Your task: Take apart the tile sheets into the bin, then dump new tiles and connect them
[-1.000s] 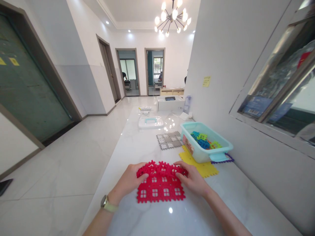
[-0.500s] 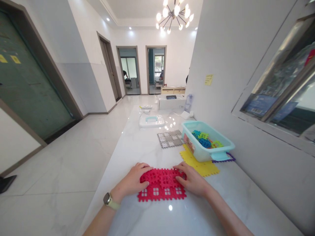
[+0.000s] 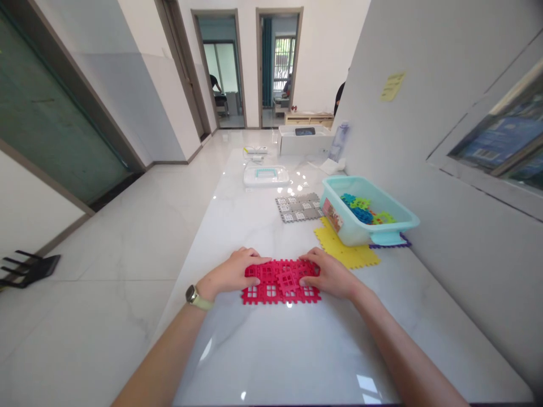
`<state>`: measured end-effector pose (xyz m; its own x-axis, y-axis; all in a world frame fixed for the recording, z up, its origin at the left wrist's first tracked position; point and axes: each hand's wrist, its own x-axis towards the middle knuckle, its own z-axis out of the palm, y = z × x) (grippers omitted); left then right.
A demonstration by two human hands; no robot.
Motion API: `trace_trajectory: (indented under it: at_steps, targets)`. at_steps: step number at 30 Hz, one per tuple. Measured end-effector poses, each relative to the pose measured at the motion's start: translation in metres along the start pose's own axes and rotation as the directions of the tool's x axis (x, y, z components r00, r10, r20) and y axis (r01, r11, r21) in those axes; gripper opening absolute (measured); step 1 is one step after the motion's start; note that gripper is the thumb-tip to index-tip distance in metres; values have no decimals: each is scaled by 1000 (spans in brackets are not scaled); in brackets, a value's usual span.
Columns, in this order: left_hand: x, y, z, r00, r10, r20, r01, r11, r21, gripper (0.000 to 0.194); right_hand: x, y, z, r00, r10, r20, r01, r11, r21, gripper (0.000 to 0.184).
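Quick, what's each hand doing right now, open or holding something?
Left hand: closed, holding the left end of the red window panels.
Right hand: closed, holding their right end.

Two hands (image 3: 234, 271) (image 3: 333, 274), one watch (image 3: 192, 294), red tiles (image 3: 287, 280) too overlapped to count; one o'clock: one tub (image 3: 358, 229); twelve: one lid (image 3: 266, 176).

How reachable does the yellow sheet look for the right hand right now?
Probably yes: the right hand is close to the near edge of the yellow sheet, with nothing visible between. It is holding the red panels, though, and the blue tub may be resting partly on the sheet.
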<state>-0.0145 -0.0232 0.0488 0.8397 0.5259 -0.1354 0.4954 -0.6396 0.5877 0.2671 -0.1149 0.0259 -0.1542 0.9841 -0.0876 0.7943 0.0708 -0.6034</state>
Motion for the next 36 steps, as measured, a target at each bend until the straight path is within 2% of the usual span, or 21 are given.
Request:
trace_trajectory:
  at_steps: [3, 10, 12, 17, 22, 25, 28, 31, 33, 36]
  targets:
    - [-1, 8, -2, 997, -28, 70, 29, 1000, -2, 55, 0, -2, 0, 999, -33, 17, 33, 999, -6, 38]
    - [-3, 17, 5, 993, -81, 83, 87, 994, -73, 48, -3, -7, 1, 999, -30, -10, 30, 999, -18, 31]
    - [-2, 16, 6, 997, -65, 40, 68, 995, -67, 43, -3, -7, 3, 998, -45, -37, 44, 998, -34, 33]
    - [3, 9, 8, 979, -12, -202, 22, 999, 45, 46, 2, -6, 11, 957, -160, -242, 118, 976, -181, 29]
    - [3, 8, 11, 984, 53, -169, -19, 981, 195, 45, 4, -8, 17, 926, -262, -271, 188, 944, -271, 18]
    - [2, 15, 13, 981, 69, -182, -17, 962, 273, 40, 1, -11, 19, 882, -368, -295, 260, 901, -348, 12]
    - [2, 22, 13, 954, 120, -275, 0, 917, 398, 43, 0, -14, 22, 788, -448, -422, 263, 865, -427, 13]
    - [3, 26, 13, 922, 175, -347, 9, 884, 468, 47, 2, -16, 24, 703, -469, -535, 233, 862, -451, 12]
    - [4, 26, 14, 912, 178, -370, 9, 893, 451, 45, 3, -16, 25, 692, -468, -550, 233, 866, -443, 12]
    - [5, 24, 16, 903, 167, -397, 5, 918, 397, 39, 3, -16, 26, 701, -466, -539, 244, 868, -433, 11]
